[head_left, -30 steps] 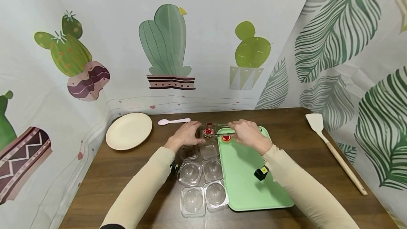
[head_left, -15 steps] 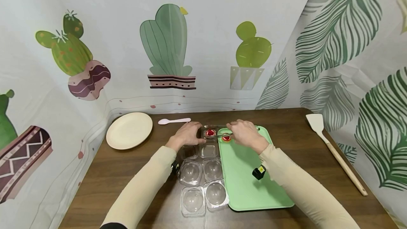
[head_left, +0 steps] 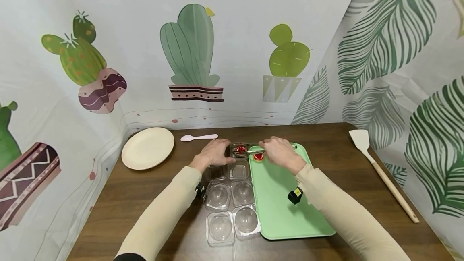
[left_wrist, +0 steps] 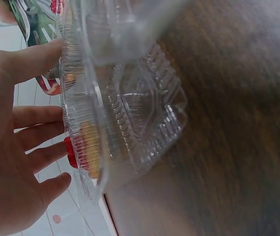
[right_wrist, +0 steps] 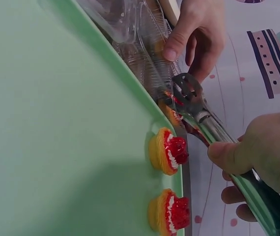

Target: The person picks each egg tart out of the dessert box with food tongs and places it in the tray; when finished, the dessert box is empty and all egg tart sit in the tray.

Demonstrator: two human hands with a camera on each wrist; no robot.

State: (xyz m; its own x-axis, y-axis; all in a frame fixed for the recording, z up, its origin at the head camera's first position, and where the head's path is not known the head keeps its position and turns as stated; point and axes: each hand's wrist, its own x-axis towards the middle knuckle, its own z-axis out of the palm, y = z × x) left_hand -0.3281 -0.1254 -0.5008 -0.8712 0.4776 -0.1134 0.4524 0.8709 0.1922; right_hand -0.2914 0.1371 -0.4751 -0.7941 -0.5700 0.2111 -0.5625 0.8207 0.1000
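Note:
My right hand [head_left: 278, 151] grips metal tongs [right_wrist: 213, 125]. Their tips are at a small tart [head_left: 241, 149] with red topping, inside a clear plastic box [head_left: 238, 169]; whether they pinch it is unclear. My left hand [head_left: 214, 153] rests its thumb and spread fingers against the rim of a clear box, seen close in the left wrist view. Through that box's wall shows a yellow tart shell [left_wrist: 90, 150] with red topping. On the green tray [head_left: 290, 196], one tart [right_wrist: 168, 151] lies close to the tongs and another tart [right_wrist: 169, 212] beyond it, at the tray's edge.
Clear domed lids [head_left: 220, 228] spread toward me beside the tray. A cream plate [head_left: 148, 148] and a pink spoon [head_left: 198, 137] lie at the back left. A spatula [head_left: 384, 176] with a wooden handle lies along the right. A printed cloth hangs behind the table.
The right hand has shifted slightly left with the tongs, and their tips have come closer over the boxed tart. The left hand stays at the boxes.

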